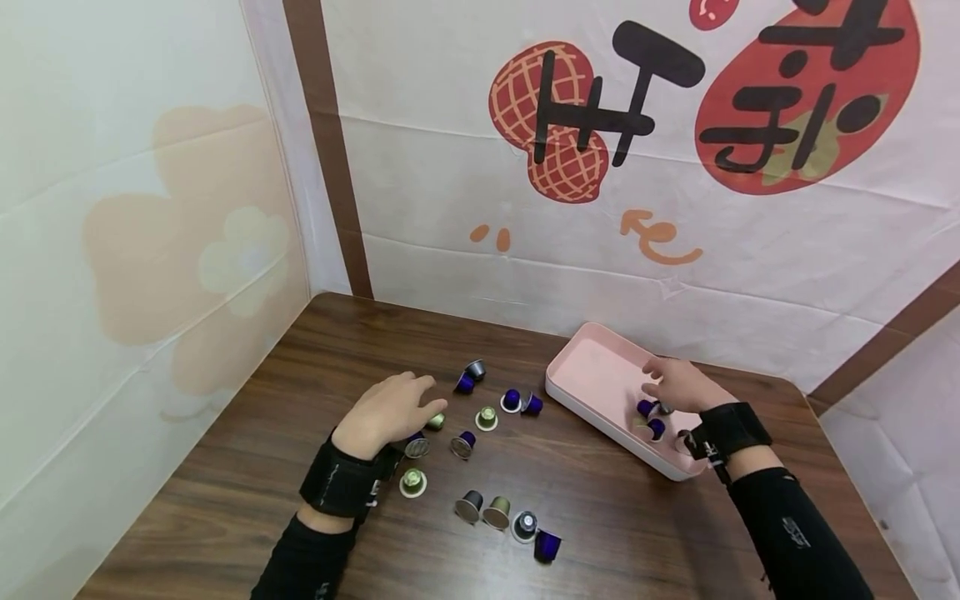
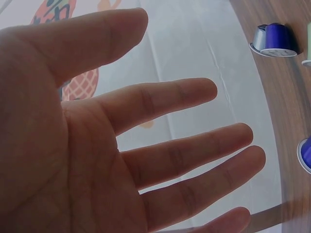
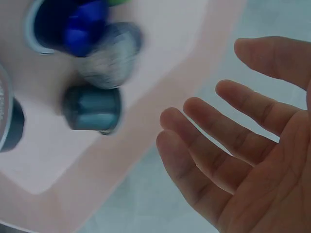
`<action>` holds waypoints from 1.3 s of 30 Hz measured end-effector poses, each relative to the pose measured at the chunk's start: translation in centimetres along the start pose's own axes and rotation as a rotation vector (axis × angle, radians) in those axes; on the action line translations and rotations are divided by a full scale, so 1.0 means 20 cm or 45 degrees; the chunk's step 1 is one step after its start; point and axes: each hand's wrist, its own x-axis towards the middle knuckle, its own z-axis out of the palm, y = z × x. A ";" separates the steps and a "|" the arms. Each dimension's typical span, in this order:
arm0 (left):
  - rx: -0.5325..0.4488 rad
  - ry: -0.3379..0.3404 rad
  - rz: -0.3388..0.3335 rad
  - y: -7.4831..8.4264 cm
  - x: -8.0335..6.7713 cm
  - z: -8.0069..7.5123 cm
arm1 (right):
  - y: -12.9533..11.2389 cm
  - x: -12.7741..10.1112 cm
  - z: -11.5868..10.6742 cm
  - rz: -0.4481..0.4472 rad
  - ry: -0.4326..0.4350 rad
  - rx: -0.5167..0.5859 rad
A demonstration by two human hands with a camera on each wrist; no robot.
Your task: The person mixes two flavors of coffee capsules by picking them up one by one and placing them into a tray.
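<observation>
My left hand [image 1: 387,413] hovers over the left part of the table, fingers spread and holding nothing. Below and beside it are a green coffee capsule [image 1: 435,422] and a dark capsule [image 1: 417,447], both partly covered by the hand. My right hand [image 1: 684,385] is above a pink tray [image 1: 600,367], its fingers loosely bent around nothing. Inside the tray lie several capsules, among them a blue capsule [image 1: 656,429] and, in the right wrist view, a teal capsule [image 3: 93,108]. The hand and wristband hide part of the tray's right end.
More capsules are scattered on the wooden table [image 1: 330,333]: a green capsule [image 1: 487,418], a blue capsule [image 1: 512,400], and a front row ending in a blue capsule [image 1: 547,547]. A printed white curtain [image 1: 435,175] hangs behind the table, with another panel at left.
</observation>
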 end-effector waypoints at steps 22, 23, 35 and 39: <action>-0.034 0.043 0.021 -0.02 0.00 0.01 | -0.47 -0.31 0.36 -0.409 0.275 -0.066; -0.031 0.045 0.021 -0.02 0.00 0.00 | -0.51 -0.32 0.39 -0.436 0.263 -0.089; -0.019 0.042 0.001 -0.03 0.00 -0.02 | -0.70 -0.47 0.59 -0.655 0.012 -0.079; -0.022 0.054 -0.011 -0.05 0.00 -0.02 | -0.71 -0.48 0.64 -0.712 0.007 -0.101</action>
